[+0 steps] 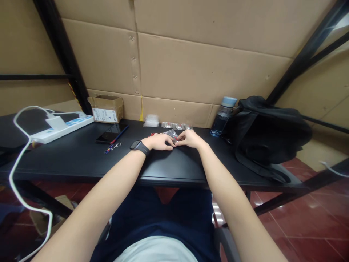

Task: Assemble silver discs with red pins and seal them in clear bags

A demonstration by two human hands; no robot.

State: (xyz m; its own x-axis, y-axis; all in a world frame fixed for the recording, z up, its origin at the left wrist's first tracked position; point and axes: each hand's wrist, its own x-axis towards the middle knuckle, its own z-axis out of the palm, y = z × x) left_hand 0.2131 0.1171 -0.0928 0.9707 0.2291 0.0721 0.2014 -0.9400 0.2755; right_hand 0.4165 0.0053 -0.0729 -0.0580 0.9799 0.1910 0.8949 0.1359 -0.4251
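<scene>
My left hand (163, 142), with a black watch (139, 146) on its wrist, rests low over the black table with its fingers bent at a small clear plastic bag (170, 133). From the other side, my right hand (188, 139) pinches the bag's edge between thumb and fingers. Something small and red shows at the right fingertips; its kind is too small to tell. Another bit of red peeks out behind my left hand. Just beyond the hands lie clear packs with round silvery pieces (178, 126) and a stack of clear plastic bags (151, 120).
To the left are a phone (109, 134) with a red-and-blue pen (119, 134), a keyring (112, 147), an open cardboard box (106, 109) and a white power strip (65, 129). A water bottle (222, 118) and black backpack (269, 131) stand on the right. Cardboard walls the back.
</scene>
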